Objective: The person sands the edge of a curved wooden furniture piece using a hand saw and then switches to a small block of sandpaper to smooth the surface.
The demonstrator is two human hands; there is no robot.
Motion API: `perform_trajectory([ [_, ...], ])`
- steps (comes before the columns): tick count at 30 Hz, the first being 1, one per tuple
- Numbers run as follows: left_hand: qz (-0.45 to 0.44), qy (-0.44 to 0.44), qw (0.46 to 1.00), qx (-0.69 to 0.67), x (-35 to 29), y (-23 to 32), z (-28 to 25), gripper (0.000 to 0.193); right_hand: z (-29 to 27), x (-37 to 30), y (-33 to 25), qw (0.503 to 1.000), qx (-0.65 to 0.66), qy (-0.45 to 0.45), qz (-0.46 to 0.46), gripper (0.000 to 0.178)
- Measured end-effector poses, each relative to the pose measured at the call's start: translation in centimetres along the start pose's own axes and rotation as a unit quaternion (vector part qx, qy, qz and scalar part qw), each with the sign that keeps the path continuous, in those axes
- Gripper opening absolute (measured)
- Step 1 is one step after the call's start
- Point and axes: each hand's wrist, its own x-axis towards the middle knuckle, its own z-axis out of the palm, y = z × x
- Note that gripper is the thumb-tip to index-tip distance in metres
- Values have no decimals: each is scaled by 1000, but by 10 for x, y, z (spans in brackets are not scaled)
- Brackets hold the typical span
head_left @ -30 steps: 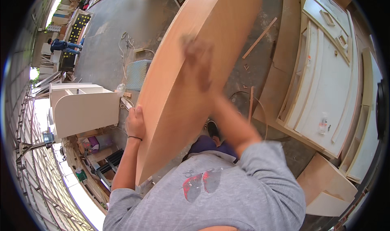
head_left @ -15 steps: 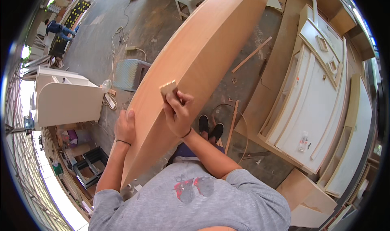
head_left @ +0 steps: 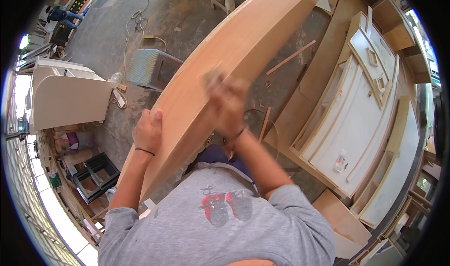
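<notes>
A long, pale wooden piece [head_left: 225,55] with a broad top face and a deep side runs diagonally from beside my body toward the upper right. My left hand [head_left: 147,131] grips its left edge near me, thumb on the top face and the other fingers partly hidden. On the corner between the top face and the near side, my right hand [head_left: 228,104] presses a small tan block [head_left: 213,80] that looks like a sanding block. Motion smears both the block and the fingers closed around it.
Left of the wooden piece stand a patterned stool [head_left: 145,68] and a white cabinet [head_left: 70,95]; a cable [head_left: 127,36] lies on the floor. White-faced curved panels [head_left: 347,125] lie at the right. A thin wood strip [head_left: 290,57] is on the floor. Another person [head_left: 63,17] is far left.
My right hand has slid the block forward and to the right along the corner of the wooden piece. My left hand keeps its hold. The whole view has shifted slightly.
</notes>
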Motion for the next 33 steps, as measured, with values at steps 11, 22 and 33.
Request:
perform_trajectory([
  [11,0,-3,1000,8,11,-2,2,53,-14,-35,-30,884,-340,-100,-304,29],
  [22,14,7,1000,7,14,-11,6,53,-9,-43,-30,939,-210,-87,-257,27],
  [33,32,14,999,30,22,-9,2,51,-23,66,20,964,-180,35,-192,23],
])
